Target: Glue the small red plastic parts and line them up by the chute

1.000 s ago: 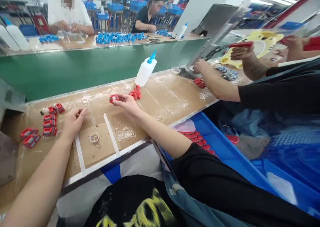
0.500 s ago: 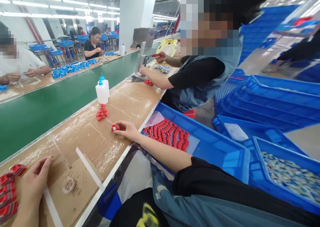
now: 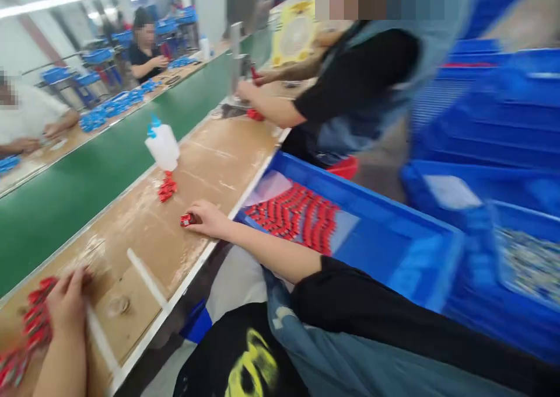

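While the right hand (image 3: 210,219) pinches a small red piece (image 3: 188,219) with a pale patch over the brown surface (image 3: 219,152), the left hand (image 3: 67,303) is half curled beside red parts (image 3: 37,321), and whether it grips anything cannot be told. A blue bin (image 3: 394,257) holds wavy red rows (image 3: 293,213) on a pale sheet (image 3: 345,230); another blue tray (image 3: 499,263) carries mixed bits (image 3: 534,263) too blurred to identify. Blur also smears the red parts, some cut off at the left edge.
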A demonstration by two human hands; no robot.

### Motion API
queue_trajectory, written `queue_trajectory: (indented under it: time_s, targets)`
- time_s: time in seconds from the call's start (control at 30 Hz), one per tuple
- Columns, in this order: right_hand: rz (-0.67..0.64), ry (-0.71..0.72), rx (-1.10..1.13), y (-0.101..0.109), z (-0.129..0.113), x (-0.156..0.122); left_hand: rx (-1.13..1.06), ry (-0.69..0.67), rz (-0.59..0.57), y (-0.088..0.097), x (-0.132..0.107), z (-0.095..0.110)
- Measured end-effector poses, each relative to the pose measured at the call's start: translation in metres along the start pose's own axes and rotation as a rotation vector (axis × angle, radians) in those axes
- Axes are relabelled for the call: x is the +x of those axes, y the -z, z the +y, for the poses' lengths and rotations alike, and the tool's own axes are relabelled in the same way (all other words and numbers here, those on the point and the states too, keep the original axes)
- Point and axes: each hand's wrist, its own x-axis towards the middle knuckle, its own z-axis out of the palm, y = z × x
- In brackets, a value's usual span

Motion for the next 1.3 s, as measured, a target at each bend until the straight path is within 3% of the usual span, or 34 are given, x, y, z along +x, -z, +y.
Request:
queue_trajectory:
  time_s: [0.1,0.17,0.27,0.4,0.53,0.63,0.73,0.83,0.9,1.03,1.13,1.23,1.3]
  targets:
    - [-0.086,0.156,0.238,-0.014,-0.022,0.025,0.091,-0.050,0.074,-0.011,-0.014,0.026]
    - [-0.120,0.184,0.388,-0.030,-0.037,0.051,0.161,-0.035,0.058,-0.012,-0.018,0.026]
    - [-0.189,0.066,0.590,-0.065,-0.055,0.088,0.241,-0.010,0.018,-0.006,-0.026,0.010]
    - [-0.261,-0.102,0.672,-0.109,-0.071,0.113,0.339,-0.064,-0.015,-0.003,-0.043,0.003]
    - [-0.285,-0.068,0.667,-0.146,-0.099,0.140,0.482,-0.148,-0.009,0.008,-0.044,0.008]
    - [-0.191,0.153,0.677,-0.178,-0.147,0.177,0.791,-0.029,0.074,0.023,-0.027,0.001]
    - [-0.203,0.383,0.635,-0.219,-0.211,0.215,0.972,0.140,0.040,0.033,-0.013,-0.014]
    - [-0.391,0.368,0.469,-0.265,-0.266,0.242,0.964,0.133,-0.003,0.034,-0.015,-0.023]
    - [-0.500,0.291,0.350,-0.296,-0.288,0.253,0.957,0.075,-0.018,0.032,-0.024,-0.026]
    - [-0.638,0.206,0.236,-0.348,-0.303,0.263,0.938,0.020,-0.032,0.028,-0.038,-0.027]
    - [-0.698,0.195,0.205,-0.372,-0.306,0.263,0.921,0.028,-0.031,0.028,-0.040,-0.028]
    - [-0.689,0.235,0.242,-0.371,-0.300,0.259,0.888,0.010,-0.025,0.031,-0.038,-0.028]
    - [-0.647,0.248,0.285,-0.352,-0.282,0.257,0.858,-0.011,-0.030,0.032,-0.036,-0.026]
